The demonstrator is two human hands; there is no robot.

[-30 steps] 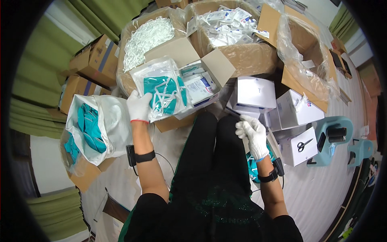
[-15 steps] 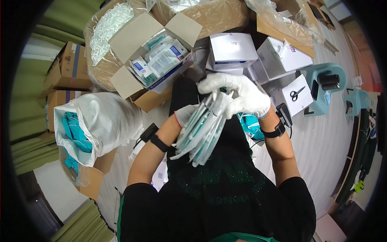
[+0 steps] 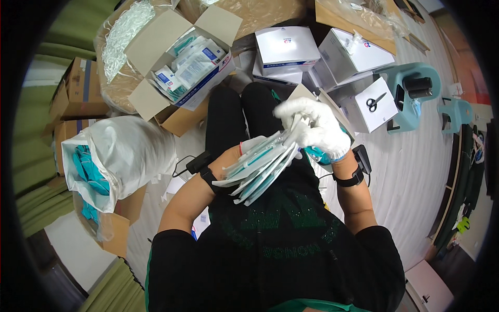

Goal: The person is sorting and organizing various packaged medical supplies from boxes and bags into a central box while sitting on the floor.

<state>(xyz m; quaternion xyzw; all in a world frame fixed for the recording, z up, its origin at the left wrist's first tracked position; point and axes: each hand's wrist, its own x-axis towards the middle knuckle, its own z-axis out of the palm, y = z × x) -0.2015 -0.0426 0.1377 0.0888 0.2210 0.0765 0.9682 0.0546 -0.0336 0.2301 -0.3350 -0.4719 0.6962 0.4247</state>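
The person's gloved right hand [image 3: 318,127] pinches the upper end of a fanned packet stack [image 3: 262,164], held before the black shirt [image 3: 280,223]; left hand [image 3: 250,142] mostly hidden behind it, grip can't be told.

Surroundings of the work area. Right: black-handled scissors [image 3: 375,102] lie on the top of a white box [image 3: 378,120]. Just beyond it to the right stands a blue-green plastic stool [image 3: 412,118] bearing a black cylindrical object [image 3: 419,87] and, beside this, a flat dark object [image 3: 399,97]; a second blue-green stool [image 3: 455,115] stands farther right. A small yellow-green object [image 3: 462,224], its kind unclear, shows near the right edge. Far left: white cords [image 3: 126,36] are heaped in a plastic-lined carton [image 3: 115,95]. Left: a striped brown carton [image 3: 86,91] sits above another brown carton [image 3: 67,129], before green curtains [image 3: 39,205]. Pale, wood-patterned flooring [image 3: 405,192] extends across the right.
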